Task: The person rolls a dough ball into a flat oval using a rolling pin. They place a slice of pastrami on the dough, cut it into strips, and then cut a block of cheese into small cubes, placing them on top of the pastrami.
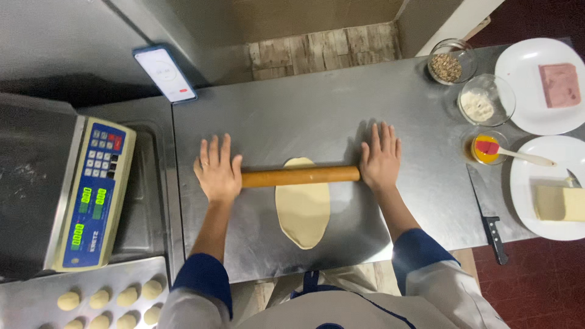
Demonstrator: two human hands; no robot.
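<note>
A: What is seen first, taking the biggest thing?

B: A steel worktable (pixel 317 116) is seen from above, filling most of the view. At its left a weighing scale (pixel 91 195) with a blue keypad is set, and below that a metal tray (pixel 36 292) carrying small dough balls (pixel 128 297) in rows.

A: And on the right?

B: 2 white plates are placed at the right edge. On the upper plate (pixel 524 109) a pink block of meat (pixel 559 85) is laid; on the lower plate (pixel 527 201) a pale block of cheese (pixel 559 203) is laid. Beside them 3 small glass bowls are lined up: one with seeds (pixel 446 66), one with white powder (pixel 478 105), one with a yellow liquid (pixel 484 153) and a red-headed brush (pixel 487 147) resting in it.

A: Where is the dough being worked?

B: An oval sheet of dough (pixel 303 210) is spread flat in the middle of the table, its long axis running toward the person. A wooden rolling pin (pixel 298 176) is laid across its upper part, touching it.

A: How are the hands held?

B: The left hand (pixel 217 172) is pressed flat on the pin's left end, fingers spread wide. The right hand (pixel 380 159) is pressed flat on the right end, likewise open. Nothing is gripped by either.

A: Anything smaller?

B: A black-handled knife (pixel 487 213) is laid by the lower plate, and a phone (pixel 165 73) is propped at the table's far left corner.
</note>
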